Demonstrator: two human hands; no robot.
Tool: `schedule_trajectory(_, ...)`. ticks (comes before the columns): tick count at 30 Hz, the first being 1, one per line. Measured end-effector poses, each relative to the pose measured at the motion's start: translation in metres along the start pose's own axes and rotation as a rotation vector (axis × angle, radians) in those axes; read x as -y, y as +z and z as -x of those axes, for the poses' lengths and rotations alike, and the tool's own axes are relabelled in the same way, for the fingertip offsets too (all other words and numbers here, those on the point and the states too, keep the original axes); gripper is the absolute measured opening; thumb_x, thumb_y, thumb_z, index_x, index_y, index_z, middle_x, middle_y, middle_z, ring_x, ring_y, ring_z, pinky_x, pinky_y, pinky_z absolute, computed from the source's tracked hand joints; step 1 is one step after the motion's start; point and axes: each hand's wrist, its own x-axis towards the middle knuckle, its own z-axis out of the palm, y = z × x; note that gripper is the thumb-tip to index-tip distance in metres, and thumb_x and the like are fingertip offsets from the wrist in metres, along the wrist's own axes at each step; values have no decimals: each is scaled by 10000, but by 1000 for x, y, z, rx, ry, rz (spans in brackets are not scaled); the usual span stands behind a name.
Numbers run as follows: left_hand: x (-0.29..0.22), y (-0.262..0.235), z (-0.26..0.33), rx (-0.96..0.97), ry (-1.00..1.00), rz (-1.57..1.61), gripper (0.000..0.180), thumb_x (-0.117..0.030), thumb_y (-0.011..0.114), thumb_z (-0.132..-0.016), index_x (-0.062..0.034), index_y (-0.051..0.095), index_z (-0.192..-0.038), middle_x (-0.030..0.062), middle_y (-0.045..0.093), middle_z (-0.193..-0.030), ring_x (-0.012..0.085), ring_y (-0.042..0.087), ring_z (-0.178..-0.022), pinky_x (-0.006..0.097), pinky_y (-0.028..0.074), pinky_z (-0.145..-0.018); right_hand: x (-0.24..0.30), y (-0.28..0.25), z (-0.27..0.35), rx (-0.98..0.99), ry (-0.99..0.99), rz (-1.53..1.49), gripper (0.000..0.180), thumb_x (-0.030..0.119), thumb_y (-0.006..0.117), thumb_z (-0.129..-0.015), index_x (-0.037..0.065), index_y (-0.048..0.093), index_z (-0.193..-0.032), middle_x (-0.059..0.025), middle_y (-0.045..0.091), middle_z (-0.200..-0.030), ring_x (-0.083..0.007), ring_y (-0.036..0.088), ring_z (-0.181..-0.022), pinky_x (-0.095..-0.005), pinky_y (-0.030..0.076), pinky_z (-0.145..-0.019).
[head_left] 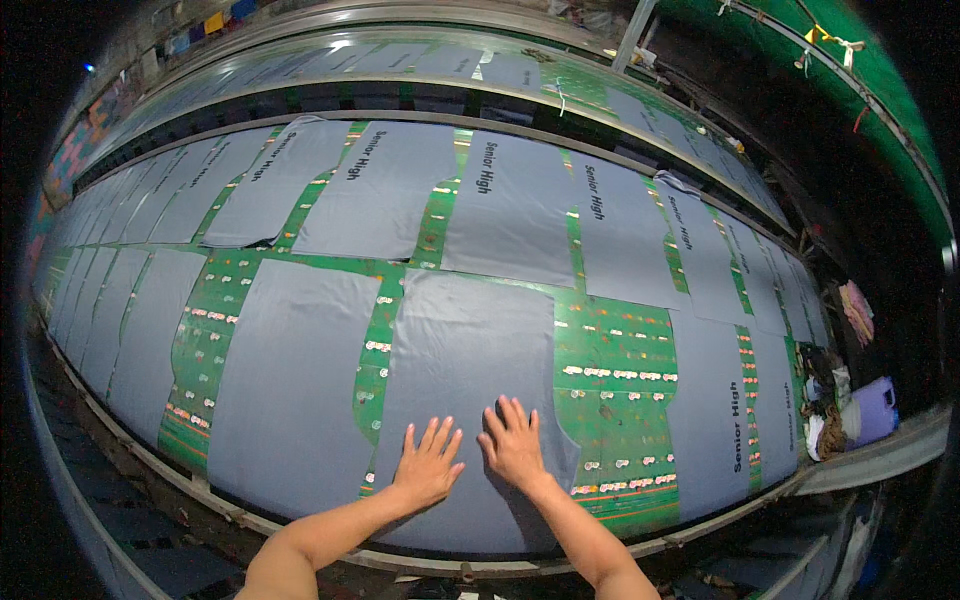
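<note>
A grey-blue fabric panel lies on the long green table right in front of me. My left hand rests on its lower left part, palm down, fingers spread. On the same panel, a little to the right, my right hand lies flat with its fingers apart. Neither hand holds anything. Faint wrinkles run across the upper part of this panel, and no print shows on it. To its left lies another plain fabric panel, with a strip of green tabletop between them.
Printed fabric panels with dark lettering cover the far row, some with folded corners. More printed panels lie to the right. A metal rail edges the table's near side. A purple container stands beyond the right end. A second panel-covered table runs behind.
</note>
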Motion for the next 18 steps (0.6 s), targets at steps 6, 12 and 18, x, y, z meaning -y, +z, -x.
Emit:
schedule_trajectory(6, 27, -1, 38, -8, -194, 29, 718, -468, 465, -995, -9, 337, -1532, 209, 171, -1648, 400, 150, -1522, 699, 88, -1158, -16, -15, 60, 19, 205, 109, 587, 409, 579, -962, 60, 508, -1428, -221, 361, -1560, -407, 314, -1457, -666, 230, -1136)
schedule_trajectory(12, 5, 8, 36, 32, -152, -50, 753, -506, 432, -1000, 2, 312, -1541, 210, 138, -1656, 403, 114, -1531, 728, 63, -1144, -41, -10, 80, -25, 301, 109, 649, 432, 519, -991, -11, 444, -1460, -241, 315, -1583, -416, 280, -1474, -668, 186, -1155)
schedule_trajectory(18, -72, 25, 24, 102, 104, -27, 761, -545, 405, -998, -13, 332, -1537, 198, 148, -1657, 395, 112, -1534, 724, 73, -1148, -72, -29, 127, 14, 547, 110, 767, 454, 460, -1022, -120, 281, -1499, -280, 211, -1613, -443, 183, -1503, -657, 147, -1173)
